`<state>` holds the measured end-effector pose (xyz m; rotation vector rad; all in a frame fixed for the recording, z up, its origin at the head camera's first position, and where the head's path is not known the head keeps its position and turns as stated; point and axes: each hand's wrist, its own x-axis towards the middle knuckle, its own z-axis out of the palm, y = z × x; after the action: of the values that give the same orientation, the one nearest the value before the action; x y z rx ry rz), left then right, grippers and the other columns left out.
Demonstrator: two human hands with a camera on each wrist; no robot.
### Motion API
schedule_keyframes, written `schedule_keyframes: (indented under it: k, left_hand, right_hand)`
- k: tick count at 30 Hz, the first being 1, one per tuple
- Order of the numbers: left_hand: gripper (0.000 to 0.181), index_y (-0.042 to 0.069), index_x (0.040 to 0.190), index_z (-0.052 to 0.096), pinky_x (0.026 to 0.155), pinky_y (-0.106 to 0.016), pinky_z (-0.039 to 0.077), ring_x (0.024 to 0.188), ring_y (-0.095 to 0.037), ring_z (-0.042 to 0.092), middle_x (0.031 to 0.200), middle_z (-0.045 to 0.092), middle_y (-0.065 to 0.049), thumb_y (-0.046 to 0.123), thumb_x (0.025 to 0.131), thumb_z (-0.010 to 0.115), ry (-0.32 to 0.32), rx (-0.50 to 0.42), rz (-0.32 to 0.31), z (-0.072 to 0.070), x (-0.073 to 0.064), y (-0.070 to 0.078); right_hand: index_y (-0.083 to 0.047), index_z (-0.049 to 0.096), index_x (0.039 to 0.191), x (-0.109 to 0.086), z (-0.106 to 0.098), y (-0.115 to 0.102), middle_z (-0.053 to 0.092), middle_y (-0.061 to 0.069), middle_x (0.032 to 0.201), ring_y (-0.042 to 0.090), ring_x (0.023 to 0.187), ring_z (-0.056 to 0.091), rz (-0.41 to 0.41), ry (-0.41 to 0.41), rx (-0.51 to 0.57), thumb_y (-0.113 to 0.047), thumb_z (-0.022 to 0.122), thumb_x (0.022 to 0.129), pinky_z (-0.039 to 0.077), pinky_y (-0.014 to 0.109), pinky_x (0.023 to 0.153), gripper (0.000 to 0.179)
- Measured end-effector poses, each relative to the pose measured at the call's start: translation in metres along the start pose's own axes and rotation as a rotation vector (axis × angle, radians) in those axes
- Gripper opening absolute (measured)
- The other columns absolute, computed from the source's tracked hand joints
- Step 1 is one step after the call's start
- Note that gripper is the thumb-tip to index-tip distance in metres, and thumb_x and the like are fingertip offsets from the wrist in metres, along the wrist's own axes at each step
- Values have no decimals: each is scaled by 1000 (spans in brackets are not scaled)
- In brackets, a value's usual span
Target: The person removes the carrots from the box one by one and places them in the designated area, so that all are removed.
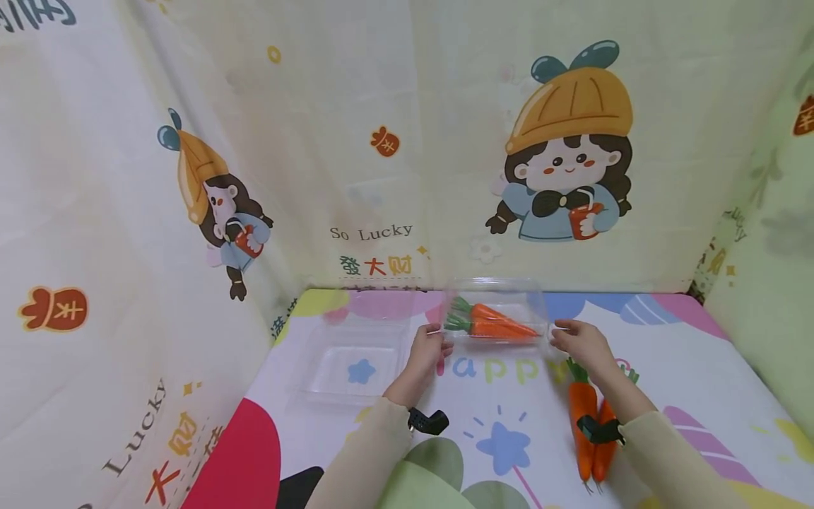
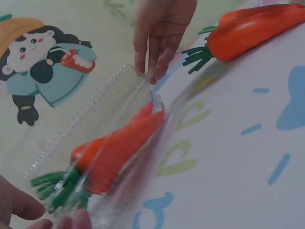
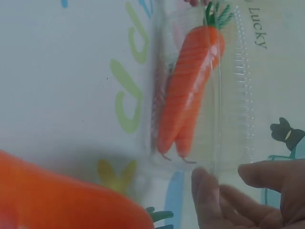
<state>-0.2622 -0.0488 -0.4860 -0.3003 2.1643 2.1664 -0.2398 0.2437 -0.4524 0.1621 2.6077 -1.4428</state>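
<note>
A clear plastic box (image 1: 494,284) with two orange carrots (image 1: 502,324) inside stands near the back edge of the table. Its ribbed rim shows along the far side in the left wrist view. My left hand (image 1: 425,351) grips the box's left end, thumb and fingers around the corner beside the green carrot tops. At the opposite end, my right hand (image 1: 584,346) has its thumb and fingers spread, fingertips (image 3: 202,177) right by the box edge near the carrot tips. Two more carrots (image 1: 582,424) lie on the table below my right forearm.
Left of my left hand is another clear plastic box (image 1: 318,375), with its lid raised behind it. A printed cloth (image 1: 445,177) hangs as a wall behind the table and along both sides. The tabletop (image 1: 464,417) carries colourful printed shapes and letters.
</note>
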Motion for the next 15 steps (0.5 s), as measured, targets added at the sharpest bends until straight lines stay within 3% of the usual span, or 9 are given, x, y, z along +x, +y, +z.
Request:
schedule_keyframes:
  k: [3,6,10,15]
  left_hand:
    - [31,-8,132,47,80,-29,61,83,-19,67,119,59,-30,-1,102,48,17,-115,-37,0,2,-5]
    - [25,-6,126,52,78,-27,60,80,-16,68,114,62,-27,6,104,52,24,-139,-62,-2,3,-7]
    - [23,-4,120,56,66,-24,54,78,-13,68,110,66,-24,12,104,54,11,-110,-64,-5,1,-9]
    - [15,-2,113,53,54,-22,43,74,-12,64,97,63,-16,8,102,52,-15,-143,-45,-11,-7,-13]
  right_hand:
    - [11,39,151,2,4,2,59,34,137,26,99,77,45,-8,99,-21,55,105,59,38,96,58]
    - [10,38,151,4,5,2,68,29,121,17,83,78,92,-7,180,-19,61,103,61,25,79,61]
    - [12,42,146,5,5,5,74,9,97,16,77,78,137,-19,228,-20,63,102,60,22,74,59]
    - [15,45,140,2,4,8,73,3,89,15,74,77,169,-65,264,-22,62,103,60,21,71,55]
